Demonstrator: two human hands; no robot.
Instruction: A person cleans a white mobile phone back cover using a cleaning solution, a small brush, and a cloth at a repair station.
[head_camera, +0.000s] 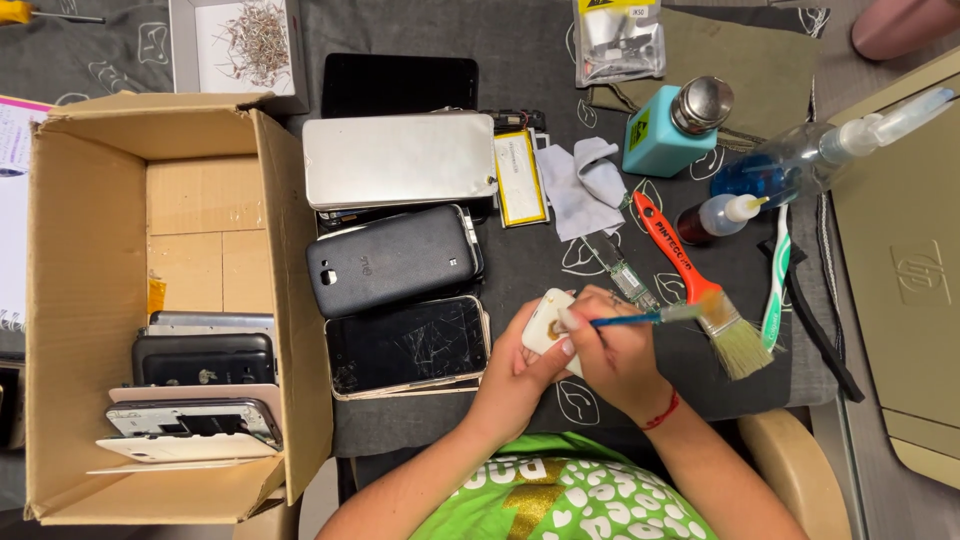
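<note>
My left hand (515, 375) holds a small white phone part (548, 318) with a brownish patch on its face. In my right hand (615, 355) is a thin blue-handled brush (640, 318), its tip lying on that part. Both hands are over a dark mat (540, 260) at the table's near edge. Just left of my hands lies a phone with a cracked screen (408, 345). Behind it are a dark phone back (392, 260) and a silver tablet back (400, 160).
A cardboard box (90, 300) on the left holds several phones and covers. To the right lie a red-handled paintbrush (695, 285), a toothbrush (778, 275), a teal pump bottle (672, 128), a spray bottle (820, 155), a small dropper bottle (715, 217), a white cloth (585, 185) and a flat battery (520, 178).
</note>
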